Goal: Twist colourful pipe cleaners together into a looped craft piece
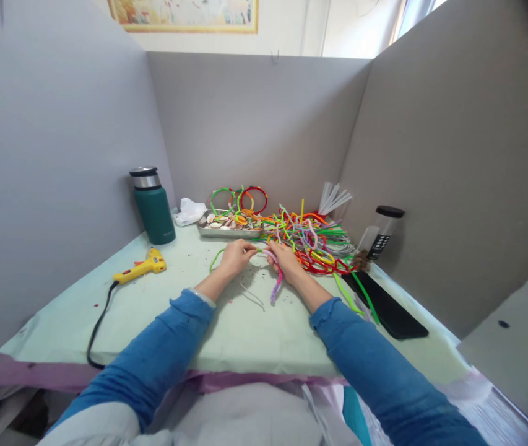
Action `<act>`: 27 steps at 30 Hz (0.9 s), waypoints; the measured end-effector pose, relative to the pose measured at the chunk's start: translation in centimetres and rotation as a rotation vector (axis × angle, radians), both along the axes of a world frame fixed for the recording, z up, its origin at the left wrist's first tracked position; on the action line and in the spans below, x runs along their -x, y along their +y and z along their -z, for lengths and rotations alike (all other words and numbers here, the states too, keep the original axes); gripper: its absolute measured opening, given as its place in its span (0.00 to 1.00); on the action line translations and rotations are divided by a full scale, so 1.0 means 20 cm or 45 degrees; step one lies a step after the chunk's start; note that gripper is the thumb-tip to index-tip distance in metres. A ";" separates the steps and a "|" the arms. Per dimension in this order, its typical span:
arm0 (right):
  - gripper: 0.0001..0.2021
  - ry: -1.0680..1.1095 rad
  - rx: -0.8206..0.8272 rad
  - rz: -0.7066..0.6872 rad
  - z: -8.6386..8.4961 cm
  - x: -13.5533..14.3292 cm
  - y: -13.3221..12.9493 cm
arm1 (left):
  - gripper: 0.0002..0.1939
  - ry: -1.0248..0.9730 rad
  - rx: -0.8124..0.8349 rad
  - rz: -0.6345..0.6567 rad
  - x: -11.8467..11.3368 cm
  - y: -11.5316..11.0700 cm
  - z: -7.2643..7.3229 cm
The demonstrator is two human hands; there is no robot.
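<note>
Near the middle of the table, my left hand (236, 256) pinches a green fuzzy stem (216, 257), whose free part curves off to the left. Close beside it, my right hand (284, 259) is closed on a pink and purple fuzzy stem (276, 288) that hangs down toward the tabletop. A short green stretch spans the gap between the fingertips of both hands. Whether the two stems are joined there is too small to tell. Behind my hands is a metal tray (231, 233) of shells and small pieces.
A yellow glue gun (140, 267) with a black cord and a green bottle (155, 210) stand left. Tangled colourful stems (310, 238) lie back right, near white sticks (333, 199), a black phone (387, 303) and a clear container (384, 229). Grey partitions surround the table (254, 341).
</note>
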State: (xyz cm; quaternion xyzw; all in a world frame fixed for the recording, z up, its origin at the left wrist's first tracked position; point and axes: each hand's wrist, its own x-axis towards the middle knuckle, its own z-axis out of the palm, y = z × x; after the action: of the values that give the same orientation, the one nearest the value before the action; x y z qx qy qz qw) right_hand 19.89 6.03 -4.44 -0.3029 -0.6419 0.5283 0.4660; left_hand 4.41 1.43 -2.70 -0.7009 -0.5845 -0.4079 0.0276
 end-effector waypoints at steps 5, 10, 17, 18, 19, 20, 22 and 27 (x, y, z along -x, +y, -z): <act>0.18 -0.066 -0.056 -0.038 -0.01 -0.01 -0.03 | 0.10 0.001 -0.025 -0.034 0.01 0.00 0.00; 0.15 -0.071 -0.123 -0.042 -0.01 -0.01 -0.04 | 0.10 -0.082 0.042 0.005 0.00 0.01 0.01; 0.16 -0.078 -0.133 -0.021 -0.01 0.00 -0.04 | 0.11 -0.195 0.115 0.028 0.00 0.01 0.00; 0.15 -0.078 -0.137 -0.014 -0.01 0.00 -0.04 | 0.11 -0.221 0.136 0.041 0.00 0.01 0.00; 0.15 -0.073 -0.142 -0.008 -0.01 0.00 -0.04 | 0.12 -0.252 0.165 0.060 0.00 0.01 0.00; 0.15 -0.066 -0.146 -0.003 -0.01 0.00 -0.04 | 0.13 -0.287 0.203 0.081 0.00 0.00 0.00; 0.14 -0.051 -0.156 0.003 -0.01 0.00 -0.04 | 0.15 -0.388 0.299 0.136 0.00 0.00 0.00; 0.14 -0.043 -0.171 0.012 -0.01 0.00 -0.05 | 0.19 -0.768 0.524 0.390 0.00 -0.01 0.01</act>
State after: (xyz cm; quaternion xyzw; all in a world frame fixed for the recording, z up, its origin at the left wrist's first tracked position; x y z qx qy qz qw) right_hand 19.93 5.08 -4.14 -0.2827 -0.6822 0.4767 0.4769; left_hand 4.41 1.25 -2.95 -0.6194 -0.5247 -0.4692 -0.3477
